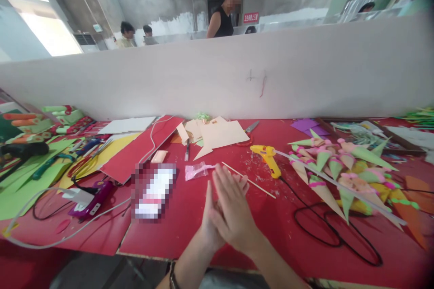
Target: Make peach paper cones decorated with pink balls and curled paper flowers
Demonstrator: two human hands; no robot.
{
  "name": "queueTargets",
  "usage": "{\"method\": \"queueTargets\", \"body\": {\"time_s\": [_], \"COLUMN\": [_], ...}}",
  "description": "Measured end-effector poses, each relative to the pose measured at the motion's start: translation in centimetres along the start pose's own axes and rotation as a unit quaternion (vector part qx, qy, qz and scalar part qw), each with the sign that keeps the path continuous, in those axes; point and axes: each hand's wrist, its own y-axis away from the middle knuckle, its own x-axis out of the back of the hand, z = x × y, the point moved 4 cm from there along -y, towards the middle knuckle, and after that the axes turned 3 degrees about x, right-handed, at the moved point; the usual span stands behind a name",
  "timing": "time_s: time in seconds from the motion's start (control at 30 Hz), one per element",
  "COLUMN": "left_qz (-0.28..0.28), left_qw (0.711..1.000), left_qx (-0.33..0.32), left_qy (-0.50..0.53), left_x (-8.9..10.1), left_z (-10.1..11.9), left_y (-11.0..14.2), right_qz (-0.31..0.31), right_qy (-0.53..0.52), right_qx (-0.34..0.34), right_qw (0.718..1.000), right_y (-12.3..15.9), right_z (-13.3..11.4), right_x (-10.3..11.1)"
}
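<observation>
My right hand (233,210) lies palm to palm over my left hand (210,223), above the front middle of the red table. The fingers are stretched and the palms press together; whatever may be between them is hidden. Just beyond the fingertips is a small clear packet of pink material (195,170), with a pink strip reaching toward the fingers. A thin wooden stick (259,186) lies to the right of them. Farther right rests a yellow glue gun (271,160), a clear glue stick beside its back end and a black cord running from it.
Paper-cone figures (335,158) are piled at the right. Cream paper (224,135), scissors (250,132) and a cutter knife (187,149) lie toward the white partition (203,81). A phone (156,192) and a purple power strip (93,201) with loose cables occupy the left.
</observation>
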Motion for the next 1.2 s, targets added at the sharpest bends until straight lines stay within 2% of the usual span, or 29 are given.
{"method": "queueTargets", "body": {"time_s": [0.07, 0.1, 0.2, 0.27, 0.37, 0.5, 0.6, 0.73, 0.8, 0.83, 0.87, 0.9, 0.97, 1.0, 1.03, 1.1, 1.2], "left_qz": [-0.049, -0.063, -0.079, -0.082, -0.064, -0.057, -0.051, -0.047, -0.036, -0.012, 0.029, 0.08, 0.179, 0.209, 0.227, 0.245, 0.255], "left_qw": [0.998, 0.997, 0.995, 0.994, 0.994, 0.993, 0.993, 0.997, 0.999, 0.997, 0.985, 0.96, 0.871, 0.828, 0.791, 0.736, 0.681], "left_qx": [0.034, 0.027, 0.01, 0.014, 0.015, 0.039, 0.036, 0.03, 0.007, -0.02, -0.058, -0.102, -0.171, -0.183, -0.184, -0.169, -0.139], "left_qy": [0.02, 0.036, 0.066, 0.074, 0.089, 0.1, 0.097, 0.062, -0.008, -0.073, -0.157, -0.25, -0.424, -0.487, -0.537, -0.608, -0.672], "left_x": [-0.6, -0.8, -0.8, -0.7, -0.6, -1.2, -1.4, -0.9, -0.2, 0.3, 1.0, 1.6, 2.7, 3.1, 3.4, 3.8, 4.1], "left_z": [0.2, 0.5, 1.2, 1.0, 0.5, -0.1, 0.1, 0.8, 1.2, 1.4, 1.8, 2.3, 2.9, 3.0, 2.9, 2.4, 1.5], "left_y": [0.3, 0.4, 0.3, 0.1, -0.1, -0.3, -0.6, -0.7, -0.9, -1.0, -1.2, -1.3, -1.5, -1.7, -2.1, -2.9, -4.2], "right_qz": [0.058, 0.073, 0.068, 0.085, 0.142, 0.209, 0.221, 0.211, 0.252, 0.277, 0.297, 0.308, 0.297, 0.284, 0.271, 0.254, 0.241], "right_qy": [0.024, 0.027, 0.022, 0.023, 0.014, 0.018, 0.038, 0.01, -0.029, -0.058, -0.093, -0.127, -0.181, -0.197, -0.209, -0.233, -0.287], "right_qx": [-0.044, -0.055, -0.03, -0.006, 0.009, -0.007, -0.038, -0.051, -0.092, -0.131, -0.174, -0.21, -0.243, -0.242, -0.236, -0.23, -0.246], "right_qw": [0.997, 0.995, 0.997, 0.996, 0.99, 0.978, 0.974, 0.976, 0.963, 0.95, 0.934, 0.919, 0.905, 0.907, 0.91, 0.91, 0.894], "right_y": [-0.1, 0.0, 0.5, 0.9, 1.4, 1.6, 1.6, 2.0, 2.5, 2.7, 2.9, 3.1, 2.9, 2.8, 2.6, 2.4, 2.5], "right_z": [1.0, 1.4, 1.8, 2.0, 2.8, 4.1, 4.4, 4.5, 5.0, 5.5, 6.0, 6.5, 7.2, 7.3, 7.4, 7.6, 7.8], "right_x": [0.9, 1.1, 1.0, 1.0, 1.5, 2.9, 3.5, 3.7, 4.1, 4.2, 4.3, 4.4, 4.2, 4.1, 3.9, 3.5, 2.7]}}
